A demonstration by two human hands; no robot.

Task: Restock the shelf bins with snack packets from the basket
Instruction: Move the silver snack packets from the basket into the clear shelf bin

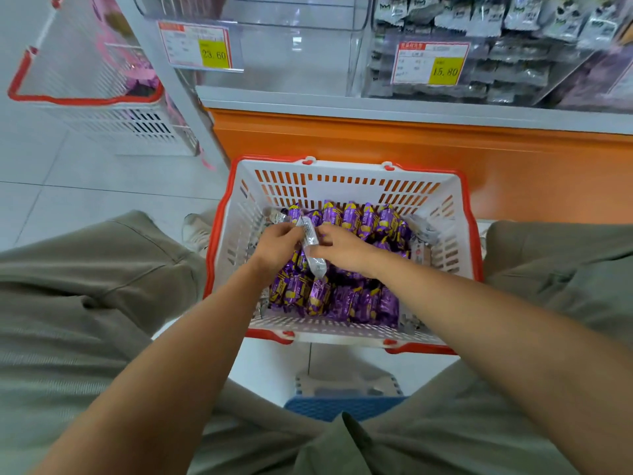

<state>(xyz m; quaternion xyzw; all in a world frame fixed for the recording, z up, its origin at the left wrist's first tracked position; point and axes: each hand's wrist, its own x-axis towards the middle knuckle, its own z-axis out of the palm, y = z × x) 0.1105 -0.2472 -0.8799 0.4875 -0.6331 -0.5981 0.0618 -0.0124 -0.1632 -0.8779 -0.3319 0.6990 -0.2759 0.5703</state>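
A white basket with a red rim [342, 176] stands on the floor between my knees, holding several purple snack packets [359, 217] and a few silver-grey ones along its sides. Both hands are inside it. My left hand [277, 243] and my right hand [339, 245] pinch the same long silver packet [313, 248], which is lifted above the purple ones. Above the orange shelf base [376, 142], a clear shelf bin on the left [294, 46] looks nearly empty, and the bin on the right [496, 63] holds grey-black packets.
A second white and red basket [85, 90] with pink packets stands on the floor at the upper left. Yellow price tags [214, 54] hang on the bin fronts. I sit on a blue stool [342, 406], with my knees on both sides of the basket.
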